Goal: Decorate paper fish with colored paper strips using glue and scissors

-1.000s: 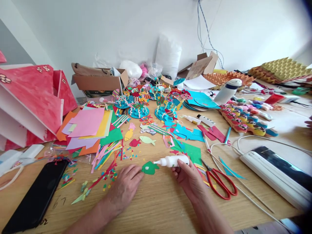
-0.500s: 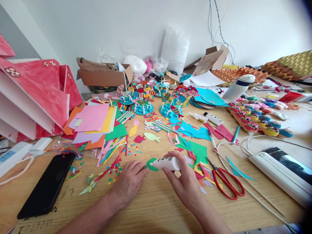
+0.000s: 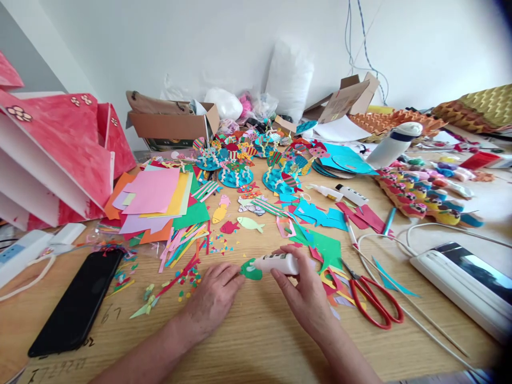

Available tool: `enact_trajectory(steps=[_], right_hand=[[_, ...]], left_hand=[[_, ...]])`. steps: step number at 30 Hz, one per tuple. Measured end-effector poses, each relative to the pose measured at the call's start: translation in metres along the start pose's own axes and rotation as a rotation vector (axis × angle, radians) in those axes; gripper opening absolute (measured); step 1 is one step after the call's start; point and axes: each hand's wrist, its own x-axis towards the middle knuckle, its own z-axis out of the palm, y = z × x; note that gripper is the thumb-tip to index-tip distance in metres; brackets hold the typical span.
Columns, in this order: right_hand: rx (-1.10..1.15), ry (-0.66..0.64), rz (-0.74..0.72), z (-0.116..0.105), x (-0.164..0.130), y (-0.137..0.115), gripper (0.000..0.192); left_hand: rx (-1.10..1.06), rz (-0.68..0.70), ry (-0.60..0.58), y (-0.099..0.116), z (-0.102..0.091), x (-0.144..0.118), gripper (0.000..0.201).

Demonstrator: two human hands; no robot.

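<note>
Between hands [image 3: 256, 298] — green fish [image 3: 251, 270]

A pale wooden counter [image 3: 256, 341] runs up to a plain white wall [image 3: 200, 48] in soft daylight; thin cables [image 3: 357, 48] hang down the wall at right.
</note>
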Motion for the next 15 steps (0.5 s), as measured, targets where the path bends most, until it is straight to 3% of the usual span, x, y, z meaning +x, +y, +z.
enact_trajectory(steps=[4, 9, 15], right_hand=[[0.027, -0.04, 0.016, -0.0026, -0.0042, -0.0016, 0.031], [0.043, 0.025, 0.039, -0.0038, -0.0034, 0.0005, 0.032], [0.061, -0.038, 0.061, -0.0043, -0.0075, -0.0027, 0.03]], left_hand=[[-0.008, -0.002, 0.006, -0.0004, 0.0007, -0.0002, 0.027], [0.0, -0.004, 0.007, -0.0013, 0.0024, -0.0008, 0.027], [-0.003, -0.01, 0.004, -0.0006, 0.0014, -0.0009, 0.024]])
